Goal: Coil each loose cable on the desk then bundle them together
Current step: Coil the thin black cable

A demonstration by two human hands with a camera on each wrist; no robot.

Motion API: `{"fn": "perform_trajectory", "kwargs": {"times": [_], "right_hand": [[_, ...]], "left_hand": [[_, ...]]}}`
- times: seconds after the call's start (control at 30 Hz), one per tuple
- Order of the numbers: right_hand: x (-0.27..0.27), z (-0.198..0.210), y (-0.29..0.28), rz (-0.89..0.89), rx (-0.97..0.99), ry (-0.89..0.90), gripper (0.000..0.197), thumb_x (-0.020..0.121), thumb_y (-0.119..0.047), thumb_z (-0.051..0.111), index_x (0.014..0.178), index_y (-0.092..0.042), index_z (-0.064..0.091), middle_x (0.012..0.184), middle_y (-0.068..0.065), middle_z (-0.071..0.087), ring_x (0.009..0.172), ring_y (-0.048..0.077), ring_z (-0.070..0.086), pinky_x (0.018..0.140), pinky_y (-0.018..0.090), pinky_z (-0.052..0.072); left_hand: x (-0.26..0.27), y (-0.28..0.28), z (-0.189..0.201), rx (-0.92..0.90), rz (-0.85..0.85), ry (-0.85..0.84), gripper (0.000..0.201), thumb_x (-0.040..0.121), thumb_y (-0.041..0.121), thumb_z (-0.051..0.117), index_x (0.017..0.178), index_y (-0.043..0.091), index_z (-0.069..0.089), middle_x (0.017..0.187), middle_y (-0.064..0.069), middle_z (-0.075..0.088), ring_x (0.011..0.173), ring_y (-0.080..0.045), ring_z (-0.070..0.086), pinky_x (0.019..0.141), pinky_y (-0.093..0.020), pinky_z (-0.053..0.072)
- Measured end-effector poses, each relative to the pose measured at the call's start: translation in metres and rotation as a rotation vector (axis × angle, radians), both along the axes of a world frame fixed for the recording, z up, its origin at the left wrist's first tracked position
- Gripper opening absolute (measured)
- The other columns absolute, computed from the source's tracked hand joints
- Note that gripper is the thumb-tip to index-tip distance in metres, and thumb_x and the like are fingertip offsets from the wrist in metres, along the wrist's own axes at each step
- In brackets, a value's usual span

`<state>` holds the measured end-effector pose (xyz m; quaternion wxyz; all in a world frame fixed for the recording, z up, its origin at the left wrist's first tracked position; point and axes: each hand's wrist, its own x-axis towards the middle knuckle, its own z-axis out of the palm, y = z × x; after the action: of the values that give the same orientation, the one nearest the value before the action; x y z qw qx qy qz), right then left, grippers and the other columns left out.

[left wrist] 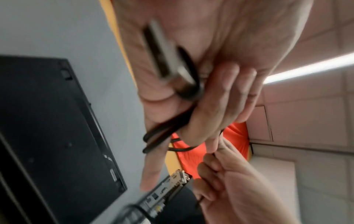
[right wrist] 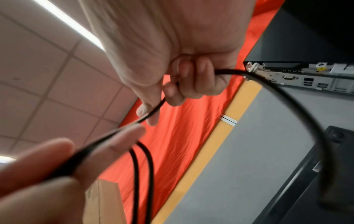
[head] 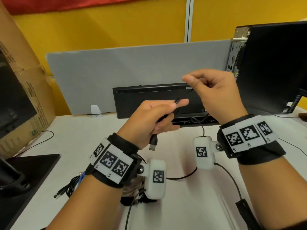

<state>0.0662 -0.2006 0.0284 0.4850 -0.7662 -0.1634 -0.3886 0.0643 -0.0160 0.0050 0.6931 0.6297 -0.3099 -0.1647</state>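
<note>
Both hands are raised above the white desk (head: pixel 182 205) with a thin black USB cable (head: pixel 184 95) stretched between them. My left hand (head: pixel 156 117) grips loops of the cable (left wrist: pixel 162 136) in its palm, and the USB plug (head: pixel 153 142) hangs below the fist. My right hand (head: pixel 214 90) pinches the cable (right wrist: pixel 153 112) between thumb and curled fingers, a little higher and to the right. From there the cable arcs down (right wrist: pixel 298 109) to the desk. A bundle of coiled cables (head: pixel 74 185) lies on the desk under my left wrist, partly hidden.
A black keyboard (head: pixel 149 100) leans against the grey partition (head: pixel 116 67) behind the hands. A computer tower (head: pixel 274 63) stands at right, a cardboard box (head: pixel 25 80) at left, a dark monitor base (head: pixel 28 176) front left. Another black cable (head: pixel 232 181) trails over the desk.
</note>
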Motion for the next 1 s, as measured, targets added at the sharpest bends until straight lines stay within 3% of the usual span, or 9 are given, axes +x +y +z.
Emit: {"fn": "perform_trajectory", "kwargs": {"times": [0.2,0.27,0.37,0.43,0.5,0.57,0.7,0.87,1.0], "right_hand": [[0.006,-0.009,0.005,0.039,-0.062,0.031,0.027,0.101,-0.025,0.050,0.090,-0.011,0.071,0.065,-0.006,0.060,0.061,0.003,0.053,0.061,0.024,0.041],[0.010,-0.013,0.005,0.047,-0.124,0.112,0.029,0.102,-0.025,0.046,0.092,-0.013,0.070,0.062,-0.009,0.054,0.058,0.001,0.050,0.059,0.023,0.040],[0.015,-0.019,0.005,0.148,-0.239,0.290,0.025,0.102,-0.019,0.044,0.109,-0.016,0.068,0.092,0.005,0.069,0.090,0.016,0.063,0.085,0.042,0.051],[0.014,-0.021,0.007,0.208,-0.354,0.388,0.028,0.101,-0.016,0.045,0.113,-0.029,0.067,0.105,0.000,0.070,0.101,0.017,0.064,0.092,0.044,0.051],[0.011,-0.020,0.009,0.205,-0.473,0.476,0.034,0.100,-0.022,0.048,0.098,-0.050,0.067,0.101,-0.008,0.072,0.094,0.010,0.065,0.087,0.035,0.053],[0.007,-0.020,0.013,0.204,-0.557,0.570,0.027,0.098,-0.030,0.051,0.088,-0.050,0.066,0.093,-0.010,0.072,0.085,0.005,0.065,0.078,0.029,0.052],[-0.002,-0.013,0.019,0.253,-0.671,0.641,0.015,0.093,-0.033,0.059,0.089,-0.036,0.073,0.075,-0.019,0.068,0.071,-0.005,0.061,0.062,0.012,0.044],[-0.015,-0.001,0.017,0.289,-0.693,0.678,0.014,0.092,-0.022,0.062,0.087,-0.029,0.073,0.045,-0.015,0.052,0.043,0.002,0.046,0.045,0.008,0.035],[-0.025,0.007,0.013,0.383,-0.622,0.731,0.020,0.087,-0.006,0.059,0.082,-0.022,0.070,0.055,0.002,0.052,0.046,0.012,0.045,0.050,0.021,0.040]], "left_hand": [[-0.004,-0.002,0.005,-0.367,-0.284,0.212,0.043,0.100,0.015,0.037,0.137,-0.007,0.045,0.046,0.005,0.018,0.041,-0.007,0.015,0.090,-0.056,0.052],[-0.004,-0.002,0.006,-0.475,-0.264,0.219,0.047,0.100,0.020,0.039,0.140,-0.005,0.040,0.046,0.005,0.022,0.041,-0.006,0.016,0.099,-0.065,0.042],[-0.001,-0.004,0.006,-0.564,-0.151,0.173,0.048,0.100,0.023,0.040,0.139,-0.005,0.038,0.051,0.002,0.040,0.040,-0.006,0.020,0.098,-0.066,0.042],[0.003,-0.002,0.005,-0.593,-0.068,0.131,0.048,0.101,0.021,0.039,0.140,-0.005,0.035,0.072,-0.004,0.062,0.039,-0.005,0.024,0.093,-0.059,0.049],[0.008,0.000,0.005,-0.575,0.028,0.070,0.048,0.102,0.020,0.036,0.144,-0.003,0.027,0.110,-0.009,0.070,0.042,-0.004,0.039,0.087,-0.048,0.054],[0.011,0.003,0.003,-0.563,0.103,0.015,0.045,0.103,0.018,0.034,0.143,0.000,0.024,0.130,-0.012,0.062,0.061,-0.014,0.066,0.094,-0.053,0.051],[0.018,0.004,-0.001,-0.549,0.241,-0.068,0.044,0.105,0.016,0.032,0.146,0.005,0.019,0.132,-0.010,0.062,0.100,-0.036,0.069,0.097,-0.052,0.049],[0.019,-0.002,-0.006,-0.451,0.312,-0.180,0.052,0.106,0.015,0.033,0.152,0.011,0.011,0.123,-0.006,0.067,0.109,-0.029,0.067,0.101,-0.040,0.046],[0.020,-0.002,-0.009,-0.269,0.355,-0.276,0.054,0.105,0.012,0.033,0.154,0.017,0.010,0.115,-0.005,0.071,0.103,-0.025,0.070,0.103,-0.040,0.046]]}}
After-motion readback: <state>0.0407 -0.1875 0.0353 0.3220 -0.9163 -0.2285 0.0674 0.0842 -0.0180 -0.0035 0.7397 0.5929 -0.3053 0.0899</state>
